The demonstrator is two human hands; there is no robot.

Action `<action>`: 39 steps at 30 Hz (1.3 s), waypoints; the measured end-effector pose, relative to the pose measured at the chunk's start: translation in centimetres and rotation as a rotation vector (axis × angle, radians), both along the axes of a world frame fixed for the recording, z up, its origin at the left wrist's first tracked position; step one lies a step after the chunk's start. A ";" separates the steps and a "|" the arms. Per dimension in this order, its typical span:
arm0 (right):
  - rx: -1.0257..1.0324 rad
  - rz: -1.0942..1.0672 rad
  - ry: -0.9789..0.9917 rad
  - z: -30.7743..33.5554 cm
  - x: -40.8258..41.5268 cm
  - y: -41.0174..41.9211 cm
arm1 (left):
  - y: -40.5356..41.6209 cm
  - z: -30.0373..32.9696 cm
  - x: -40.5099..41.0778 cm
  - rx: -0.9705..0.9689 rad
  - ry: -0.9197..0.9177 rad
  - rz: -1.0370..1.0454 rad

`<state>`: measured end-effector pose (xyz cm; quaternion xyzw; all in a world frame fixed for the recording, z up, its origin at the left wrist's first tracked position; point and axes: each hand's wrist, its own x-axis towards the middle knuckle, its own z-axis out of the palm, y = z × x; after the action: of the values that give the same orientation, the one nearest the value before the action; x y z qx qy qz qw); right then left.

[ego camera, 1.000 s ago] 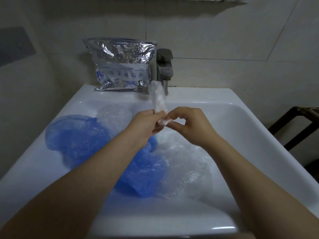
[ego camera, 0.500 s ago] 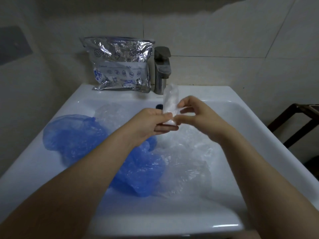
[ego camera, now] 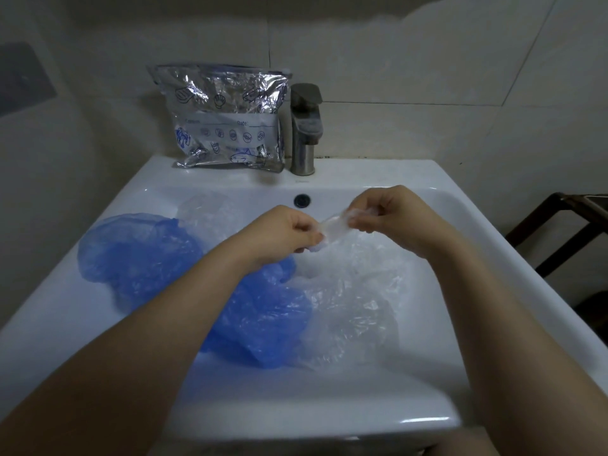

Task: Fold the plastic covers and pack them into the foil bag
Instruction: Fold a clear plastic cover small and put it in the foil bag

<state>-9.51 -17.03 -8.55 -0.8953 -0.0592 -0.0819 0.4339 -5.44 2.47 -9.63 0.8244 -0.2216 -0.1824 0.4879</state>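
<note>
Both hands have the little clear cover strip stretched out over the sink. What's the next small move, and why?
Probably fold it end to end. The left hand and right hand each pinch one end of the clear cover, which looks narrow but long. The foil bag stands behind the sink, out of either hand's grip.

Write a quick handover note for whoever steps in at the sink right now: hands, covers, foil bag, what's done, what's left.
Left hand and right hand each pinch an end of a small folded clear cover, held level above the sink.
Blue covers and loose clear covers lie crumpled in the basin, unfolded.
Foil bag stands on the back ledge beside the faucet; whether it is open cannot be told.
Done: one cover nearly folded.
Left: pack it, then fold and pack the rest.
</note>
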 end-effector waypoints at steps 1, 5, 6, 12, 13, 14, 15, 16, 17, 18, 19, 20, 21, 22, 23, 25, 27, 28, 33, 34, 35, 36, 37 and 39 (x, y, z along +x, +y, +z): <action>0.012 -0.020 -0.009 -0.2 0.2 0.0 | -0.1 -0.1 0.0 -0.056 -0.013 0.015; 0.112 -0.088 0.004 0.0 0.3 0.4 | -0.3 -0.2 0.0 -0.117 -0.096 -0.018; 0.182 -0.093 0.023 0.2 0.1 0.5 | -0.4 -0.1 -0.1 -0.104 -0.129 -0.032; 0.568 -0.088 0.069 0.2 0.0 1.3 | -0.5 0.5 -1.0 -0.136 -0.181 -0.137; 0.625 -0.069 0.082 0.2 0.1 1.4 | -0.5 0.6 -1.1 -0.137 -0.175 -0.170; 0.670 -0.047 0.108 0.3 0.1 1.4 | -0.5 0.6 -1.3 -0.131 -0.165 -0.199; 0.703 -0.029 0.144 0.4 0.1 1.4 | -0.5 0.6 -1.4 -0.122 -0.151 -0.224; 0.723 -0.020 0.181 0.5 0.0 1.4 | -0.5 0.5 -1.5 -0.117 -0.137 -0.245; 0.730 -0.023 0.207 0.5 -0.1 1.4 | -0.5 0.5 -1.5 -0.119 -0.124 -0.261; 0.729 -0.039 0.214 0.5 -0.1 1.5 | -0.5 0.4 -1.4 -0.131 -0.110 -0.268; 0.702 -0.067 0.198 0.3 0.0 1.6 | -0.6 0.2 -1.4 -0.146 -0.097 -0.260; 0.637 -0.107 0.155 0.1 0.0 1.7 | -0.6 0.0 -1.2 -0.166 -0.082 -0.235; 0.530 -0.153 0.077 -0.2 0.1 1.9 | -0.7 -0.1 -1.1 -0.195 -0.057 -0.190; 0.392 -0.184 -0.031 -0.3 0.1 2.0 | -0.8 -0.3 -0.9 -0.244 -0.013 -0.130; 0.249 -0.178 -0.154 -0.3 0.1 2.2 | -1.0 -0.3 -0.8 -0.310 0.048 -0.063; 0.003 -0.086 -0.369 -0.3 0.2 2.6 | -1.2 -0.2 -0.5 -0.456 0.180 0.056; -0.188 0.024 -0.466 -0.6 0.4 3.1 | -1.2 0.0 -0.2 -0.579 0.298 0.121; -0.247 0.069 -0.468 -0.8 0.5 3.5 | -1.1 0.1 -0.1 -0.634 0.346 0.134; -0.450 0.095 -0.479 -1.6 0.4 4.3 | -1.3 0.1 -0.2 -0.802 0.491 0.195; -0.492 0.072 -0.518 -1.6 0.5 4.3 | -1.4 0.2 -0.2 -0.821 0.505 0.207; -0.526 0.056 -0.561 -1.6 0.5 4.3 | -1.4 0.3 -0.3 -0.837 0.519 0.220; -0.538 0.048 -0.593 -1.6 0.6 4.4 | -1.4 0.5 -0.2 -0.851 0.529 0.231; -0.525 0.049 -0.602 -1.6 0.6 4.5 | -1.3 0.6 -0.2 -0.861 0.539 0.244; -0.465 0.049 -0.582 -1.4 0.7 4.5 | -1.2 0.9 -0.3 -0.832 0.542 0.267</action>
<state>-8.84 -12.53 -9.96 -0.9074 -0.2187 -0.3071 0.1859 -5.74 1.32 -8.72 0.5045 -0.0338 -0.2218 0.8337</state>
